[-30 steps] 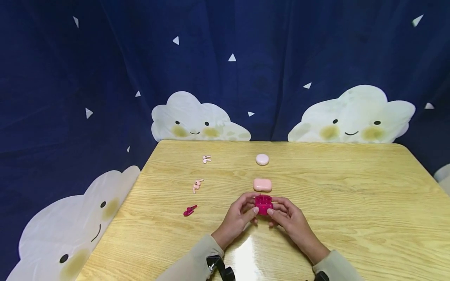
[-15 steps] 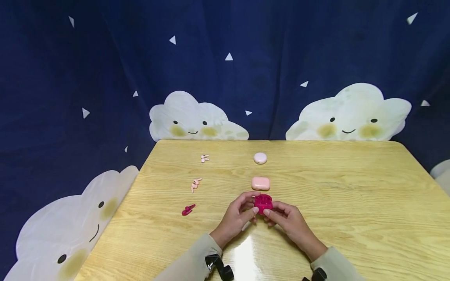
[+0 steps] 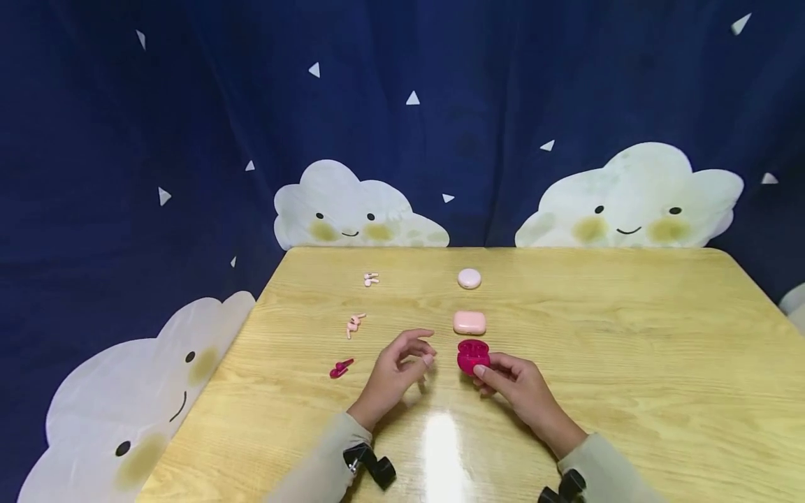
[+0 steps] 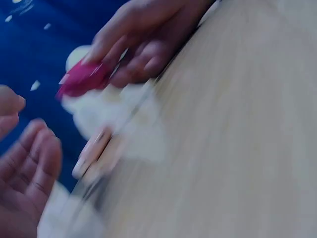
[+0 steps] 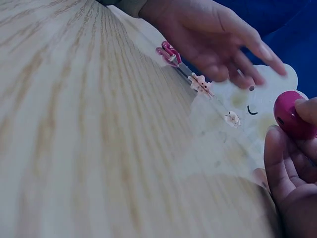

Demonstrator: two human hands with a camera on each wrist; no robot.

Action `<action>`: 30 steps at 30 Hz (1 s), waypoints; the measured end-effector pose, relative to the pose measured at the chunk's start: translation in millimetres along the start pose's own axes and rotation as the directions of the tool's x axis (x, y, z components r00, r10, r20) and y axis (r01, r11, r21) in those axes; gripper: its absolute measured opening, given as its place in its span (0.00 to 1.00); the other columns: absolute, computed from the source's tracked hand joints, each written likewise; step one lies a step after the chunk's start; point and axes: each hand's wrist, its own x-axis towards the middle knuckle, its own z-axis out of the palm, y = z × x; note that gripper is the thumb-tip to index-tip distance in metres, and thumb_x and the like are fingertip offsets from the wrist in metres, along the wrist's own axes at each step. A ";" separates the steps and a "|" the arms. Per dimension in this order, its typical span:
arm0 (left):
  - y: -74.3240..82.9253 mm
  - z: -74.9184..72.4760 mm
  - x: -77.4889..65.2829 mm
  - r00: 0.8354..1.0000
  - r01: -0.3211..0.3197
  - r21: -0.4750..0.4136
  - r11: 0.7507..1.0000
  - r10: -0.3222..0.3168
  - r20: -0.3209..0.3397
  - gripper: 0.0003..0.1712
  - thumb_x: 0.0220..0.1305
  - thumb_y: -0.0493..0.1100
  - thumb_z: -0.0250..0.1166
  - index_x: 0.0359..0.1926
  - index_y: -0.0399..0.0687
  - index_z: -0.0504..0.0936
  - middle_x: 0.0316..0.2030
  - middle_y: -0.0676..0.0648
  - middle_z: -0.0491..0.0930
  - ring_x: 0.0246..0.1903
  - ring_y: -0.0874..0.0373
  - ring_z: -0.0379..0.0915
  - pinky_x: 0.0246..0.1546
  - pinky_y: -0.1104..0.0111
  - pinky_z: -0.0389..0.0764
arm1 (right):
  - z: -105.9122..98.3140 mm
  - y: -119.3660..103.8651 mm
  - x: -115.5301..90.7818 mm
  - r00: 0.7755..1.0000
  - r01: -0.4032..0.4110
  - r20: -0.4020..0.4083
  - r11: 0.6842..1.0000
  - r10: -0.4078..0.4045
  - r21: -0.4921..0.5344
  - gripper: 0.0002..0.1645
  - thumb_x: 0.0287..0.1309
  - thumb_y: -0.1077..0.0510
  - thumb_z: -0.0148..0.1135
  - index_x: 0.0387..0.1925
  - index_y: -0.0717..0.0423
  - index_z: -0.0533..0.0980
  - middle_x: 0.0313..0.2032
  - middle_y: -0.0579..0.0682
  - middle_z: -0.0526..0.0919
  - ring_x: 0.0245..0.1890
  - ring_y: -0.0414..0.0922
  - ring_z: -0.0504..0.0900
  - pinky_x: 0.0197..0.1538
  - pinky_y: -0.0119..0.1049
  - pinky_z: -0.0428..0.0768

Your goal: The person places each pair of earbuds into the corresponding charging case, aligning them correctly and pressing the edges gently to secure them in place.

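Observation:
A magenta earbud case [image 3: 473,358] with its lid raised is held by my right hand [image 3: 518,390], the thumb on its front. In the right wrist view, the case [image 5: 292,115] shows above the table between thumb and fingers. My left hand [image 3: 397,370] is apart from the case, to its left, with fingers loosely bent and nothing in them; in the left wrist view the hand [image 4: 28,171] is blurred. A pair of magenta earbuds [image 3: 342,368] lies on the table left of my left hand.
Behind the magenta case lie a pink oblong case [image 3: 469,323] and a pale pink round case [image 3: 469,279], both closed. Pink earbuds [image 3: 355,324] and pale pink earbuds [image 3: 371,279] lie at the left of the wooden table [image 3: 629,363]. A blue curtain [image 3: 377,126] hangs behind.
My left hand has let go of the magenta case and moved left. The right hand keeps holding the case at about the same place.

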 end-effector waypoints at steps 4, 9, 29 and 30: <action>-15.4 -41.3 -7.0 0.988 -0.072 0.055 0.996 0.079 -0.133 0.16 0.65 0.32 0.61 0.53 0.33 0.76 0.37 0.35 0.78 0.38 0.46 0.78 0.30 0.62 0.82 | 1.8 0.0 1.5 0.999 -0.039 0.004 0.999 0.039 0.022 0.19 0.62 0.57 0.63 0.46 0.71 0.77 0.37 0.67 0.82 0.34 0.48 0.84 0.37 0.42 0.84; -25.7 -90.0 -16.2 0.962 -0.003 0.202 0.979 0.058 -0.266 0.13 0.64 0.38 0.64 0.48 0.35 0.80 0.33 0.42 0.78 0.31 0.58 0.75 0.24 0.69 0.78 | 1.7 -2.8 0.7 0.998 -0.043 -0.033 0.999 0.044 0.030 0.19 0.61 0.57 0.64 0.46 0.71 0.77 0.38 0.67 0.83 0.34 0.49 0.85 0.37 0.41 0.84; -11.8 -139.2 -35.3 0.956 0.283 0.643 0.712 -0.265 -0.127 0.17 0.53 0.38 0.74 0.44 0.47 0.79 0.33 0.48 0.72 0.32 0.56 0.68 0.33 0.69 0.71 | -2.1 -4.5 1.6 0.999 -0.040 0.000 0.999 0.040 0.021 0.19 0.62 0.56 0.63 0.46 0.70 0.77 0.38 0.67 0.82 0.35 0.48 0.84 0.38 0.42 0.84; -11.5 -139.3 -36.7 0.957 0.275 0.652 0.707 -0.265 -0.116 0.17 0.53 0.38 0.74 0.44 0.47 0.79 0.33 0.49 0.72 0.32 0.56 0.68 0.33 0.69 0.71 | -1.3 -4.1 0.2 0.999 -0.040 0.005 0.999 0.040 0.023 0.19 0.62 0.57 0.63 0.46 0.70 0.77 0.38 0.67 0.82 0.35 0.48 0.84 0.38 0.42 0.84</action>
